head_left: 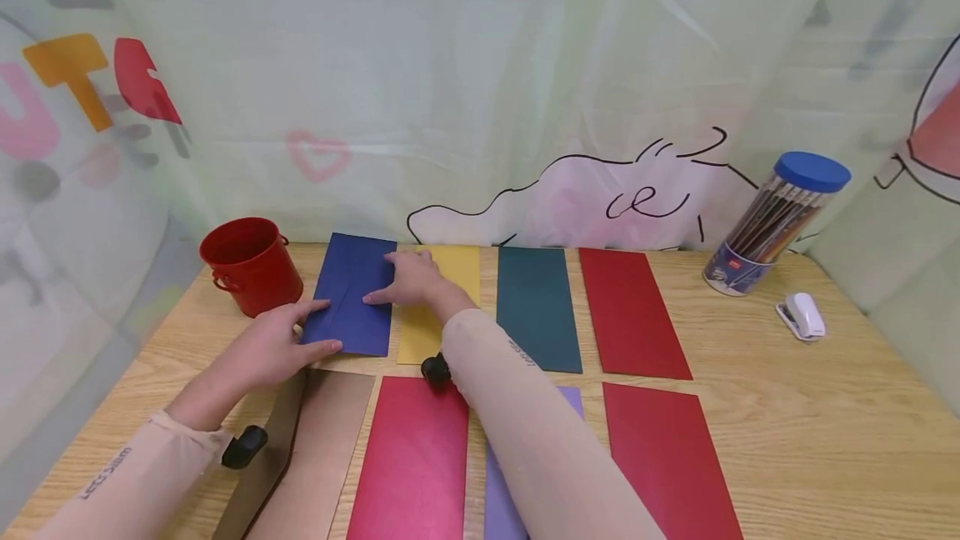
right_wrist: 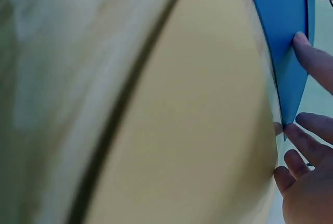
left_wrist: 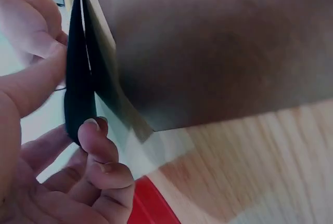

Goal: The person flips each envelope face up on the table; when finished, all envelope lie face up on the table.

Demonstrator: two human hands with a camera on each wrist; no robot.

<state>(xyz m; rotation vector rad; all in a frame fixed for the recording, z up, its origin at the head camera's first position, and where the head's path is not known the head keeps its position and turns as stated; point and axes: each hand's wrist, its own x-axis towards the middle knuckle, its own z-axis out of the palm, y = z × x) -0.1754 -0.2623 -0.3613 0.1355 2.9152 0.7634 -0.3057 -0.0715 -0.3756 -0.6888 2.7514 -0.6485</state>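
A blue folded card (head_left: 348, 319) lies in the back row at the left. In the left wrist view its dark layers (left_wrist: 78, 78) stand apart at the end. My left hand (head_left: 273, 344) holds its near left edge, thumb and fingers on opposite sides. At its right side, my right hand (head_left: 416, 277) touches it with spread fingers, the thumb on its face (right_wrist: 289, 21). Beneath that hand is a yellow card (head_left: 457, 269). Nearer me, a brown folded card (head_left: 330, 440) lies partly under the left arm, a crease along it.
Further cards lie in two rows: dark green (head_left: 536, 307), red (head_left: 630, 315), another red (head_left: 667, 457), pinkish red (head_left: 412, 457) and purple (head_left: 502, 494). A red bucket (head_left: 262, 273) stands left. Back right are a blue-lidded pencil tub (head_left: 772, 223) and a white stapler (head_left: 804, 317).
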